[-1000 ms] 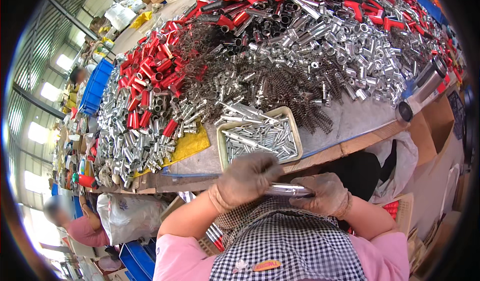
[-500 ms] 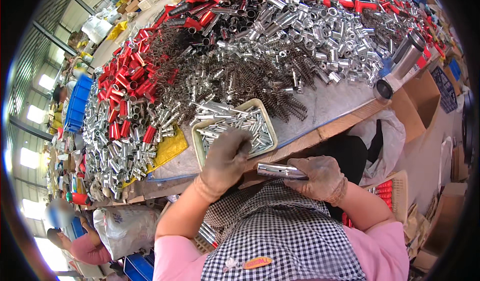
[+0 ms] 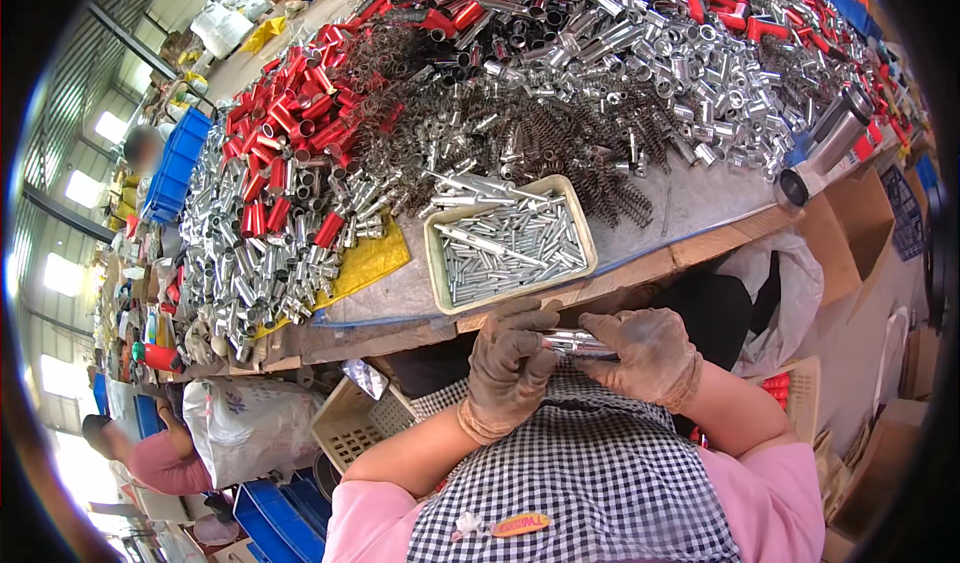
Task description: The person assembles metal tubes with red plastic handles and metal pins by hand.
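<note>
A shiny metal tube (image 3: 578,345) lies across the front of my checked apron, gripped by my right hand (image 3: 648,358) in a worn, stained glove. My left hand (image 3: 510,368), gloved too, meets the tube's left end with its fingers bent and drawn together. Whatever sits between those fingertips is too small and covered to name. Just beyond both hands, on the table's front edge, stands a cream plastic tray (image 3: 437,273). Many thin metal pins (image 3: 500,248) fill it, with several longer rods lying on top.
Behind the tray spread heaps of dark springs (image 3: 560,138), silver sleeves (image 3: 700,83) and red tubes (image 3: 290,113). A yellow cloth (image 3: 375,263) lies left of the tray. At the right are a metal cylinder tool (image 3: 835,138) and an open carton (image 3: 850,228). A person (image 3: 165,453) sits far left.
My left hand has come away from over the pin tray to the left end of the tube. My right hand still holds the tube. The view has shifted slightly.
</note>
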The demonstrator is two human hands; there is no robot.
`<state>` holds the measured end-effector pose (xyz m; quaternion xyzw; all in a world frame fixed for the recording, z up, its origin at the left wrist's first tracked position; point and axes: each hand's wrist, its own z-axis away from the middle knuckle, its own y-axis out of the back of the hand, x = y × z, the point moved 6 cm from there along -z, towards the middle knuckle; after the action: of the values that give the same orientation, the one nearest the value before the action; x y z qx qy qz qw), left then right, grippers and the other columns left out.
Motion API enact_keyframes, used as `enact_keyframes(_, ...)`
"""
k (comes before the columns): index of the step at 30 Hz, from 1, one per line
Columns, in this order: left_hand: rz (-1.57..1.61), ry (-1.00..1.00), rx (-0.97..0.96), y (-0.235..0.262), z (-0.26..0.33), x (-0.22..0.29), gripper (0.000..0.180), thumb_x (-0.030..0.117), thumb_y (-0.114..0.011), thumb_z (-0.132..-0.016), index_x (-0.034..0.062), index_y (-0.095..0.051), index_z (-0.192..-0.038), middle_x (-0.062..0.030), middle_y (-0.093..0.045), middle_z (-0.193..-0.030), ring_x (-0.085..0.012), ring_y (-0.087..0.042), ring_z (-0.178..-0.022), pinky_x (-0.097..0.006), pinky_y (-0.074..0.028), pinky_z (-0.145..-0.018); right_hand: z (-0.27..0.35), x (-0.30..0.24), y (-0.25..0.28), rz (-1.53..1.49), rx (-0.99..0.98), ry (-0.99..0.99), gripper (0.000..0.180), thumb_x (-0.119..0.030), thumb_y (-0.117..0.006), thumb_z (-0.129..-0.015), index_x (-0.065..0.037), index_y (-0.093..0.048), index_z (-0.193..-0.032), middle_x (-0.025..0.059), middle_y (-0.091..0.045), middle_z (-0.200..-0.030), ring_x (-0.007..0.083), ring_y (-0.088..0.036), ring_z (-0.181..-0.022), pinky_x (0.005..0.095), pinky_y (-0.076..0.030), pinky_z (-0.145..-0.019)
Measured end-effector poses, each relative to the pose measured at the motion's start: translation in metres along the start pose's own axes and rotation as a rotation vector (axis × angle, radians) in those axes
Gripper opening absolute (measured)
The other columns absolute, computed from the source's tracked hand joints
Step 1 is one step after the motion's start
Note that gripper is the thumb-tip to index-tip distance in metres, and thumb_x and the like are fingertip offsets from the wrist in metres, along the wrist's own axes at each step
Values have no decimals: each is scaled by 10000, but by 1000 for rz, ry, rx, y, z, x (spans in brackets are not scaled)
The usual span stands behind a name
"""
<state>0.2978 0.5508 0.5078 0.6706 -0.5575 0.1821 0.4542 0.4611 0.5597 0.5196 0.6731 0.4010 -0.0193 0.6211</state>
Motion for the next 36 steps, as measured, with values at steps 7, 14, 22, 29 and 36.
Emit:
enact_keyframes(7,-247,-120,21,3,-2,3,219,254,-674,-878,64,-566,-860,-128,-657,-980,-289,-629,-897,-376,-490,-786,-5,-9,-4,43,-24,20,351,-357,-712,-760,-72,-623,-944,111,-640,-684,283,-656,-638,413,-507,-555)
enact_keyframes(14,50,551,-852,6,-9,-8,393,330,-723,-821,27,-552,-1005,-111,-616,-817,-258,-606,-759,-352,-480,-703,3,-22,-19,155,-205,158,400,-402,-661,-783,-86,-613,-1024,121,-638,-674,283,-650,-600,419,-495,-506)
enact_keyframes(22,159,366,-652,15,2,3,302,163,-716,-757,47,-501,-934,-146,-603,-858,-320,-598,-804,-374,-478,-699,1,-37,-22,188,-200,258,527,-405,-684,-732,-106,-603,-1159,78,-629,-666,236,-645,-584,375,-481,-488)
enact_keyframes(29,175,461,-655,24,7,-7,289,156,-721,-740,55,-480,-863,-129,-555,-795,-315,-577,-738,-396,-458,-646,-19,-47,-11,291,-338,279,578,-434,-680,-733,-102,-601,-1200,86,-638,-690,246,-656,-620,398,-503,-539)
enact_keyframes(36,10,291,-614,36,11,-9,269,119,-715,-736,63,-515,-907,-133,-572,-896,-366,-589,-816,-431,-474,-693,-28,-44,-30,172,-762,115,647,-305,-600,-824,-67,-396,-1391,204,-652,-936,343,-666,-808,457,-532,-692)
